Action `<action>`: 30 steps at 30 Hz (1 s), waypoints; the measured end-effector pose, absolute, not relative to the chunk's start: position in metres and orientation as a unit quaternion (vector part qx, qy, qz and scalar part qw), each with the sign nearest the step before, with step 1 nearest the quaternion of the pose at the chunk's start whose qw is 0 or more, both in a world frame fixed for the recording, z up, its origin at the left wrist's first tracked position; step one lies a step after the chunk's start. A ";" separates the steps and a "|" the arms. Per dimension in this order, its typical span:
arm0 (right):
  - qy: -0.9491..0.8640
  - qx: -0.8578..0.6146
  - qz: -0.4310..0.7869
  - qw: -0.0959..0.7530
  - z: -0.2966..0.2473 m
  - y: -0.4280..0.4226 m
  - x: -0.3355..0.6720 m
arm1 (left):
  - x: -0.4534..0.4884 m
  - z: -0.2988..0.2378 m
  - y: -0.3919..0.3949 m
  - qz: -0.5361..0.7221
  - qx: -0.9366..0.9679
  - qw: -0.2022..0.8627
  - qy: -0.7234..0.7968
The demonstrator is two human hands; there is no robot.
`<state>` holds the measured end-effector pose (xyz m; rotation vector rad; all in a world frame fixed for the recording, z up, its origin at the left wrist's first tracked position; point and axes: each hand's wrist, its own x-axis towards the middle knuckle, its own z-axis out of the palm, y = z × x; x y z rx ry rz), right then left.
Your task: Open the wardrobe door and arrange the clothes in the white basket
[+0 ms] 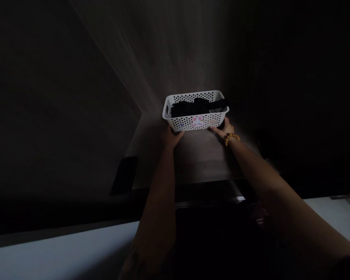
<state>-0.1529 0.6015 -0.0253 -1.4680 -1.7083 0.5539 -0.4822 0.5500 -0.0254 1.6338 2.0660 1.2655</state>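
A white plastic basket with round holes and stickers on its front stands at the far end of a dark wooden compartment. Inside it lie dark items, too dim to name, one of them long and reaching to the right rim. My left hand grips the lower left corner, its thumb at the front bottom edge. On the lower right corner my right hand has hold in the same way, fingers around the side and thumb in front. A yellow bead bracelet circles my right wrist.
Dark panels rise on the left and right of the compartment. A black fitting sits on the left panel near the front edge. White surfaces show outside at the lower left and right.
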 end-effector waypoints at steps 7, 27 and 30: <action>-0.640 -0.593 0.271 0.406 -0.008 0.544 -0.139 | -0.465 -0.004 0.486 0.397 0.555 0.110 0.723; -0.618 -0.620 0.244 0.418 0.010 0.326 -0.084 | -0.403 0.008 0.262 0.437 0.521 0.130 0.721; -0.621 -0.612 0.234 0.431 0.006 0.313 -0.082 | -0.402 0.007 0.251 0.451 0.519 0.132 0.714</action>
